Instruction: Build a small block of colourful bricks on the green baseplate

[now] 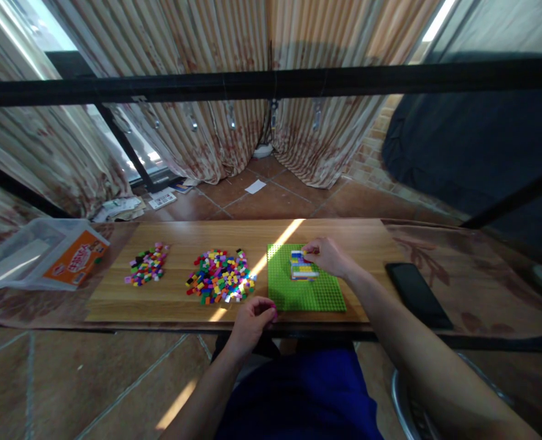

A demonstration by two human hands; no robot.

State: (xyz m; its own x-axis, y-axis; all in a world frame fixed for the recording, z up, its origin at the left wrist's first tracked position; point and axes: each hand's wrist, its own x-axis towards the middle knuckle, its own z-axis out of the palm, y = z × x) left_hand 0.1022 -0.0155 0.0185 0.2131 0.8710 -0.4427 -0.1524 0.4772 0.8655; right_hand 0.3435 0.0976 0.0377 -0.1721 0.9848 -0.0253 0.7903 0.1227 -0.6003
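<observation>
My left hand [251, 322] hovers by the table's front edge, thumb and fingers pinched on a small pink toy brick [274, 315]. It is just off the near left corner of a green studded baseplate [307, 299]. On that plate stands a low block of white, blue, yellow and other bricks [302, 271]. My right hand [328, 255] reaches over from the right with its fingertips closed at the far side of this build. A bit of red shows under those fingers, but whether they grip a brick or only press one is unclear.
Left of the baseplate lies a large heap of mixed bricks [220, 275], and farther left a smaller pile [149, 264]. A clear plastic box [64, 223] with an orange label stands at the far left. A black phone [418, 294] lies on the right. A dark rail [252, 84] crosses beyond the table.
</observation>
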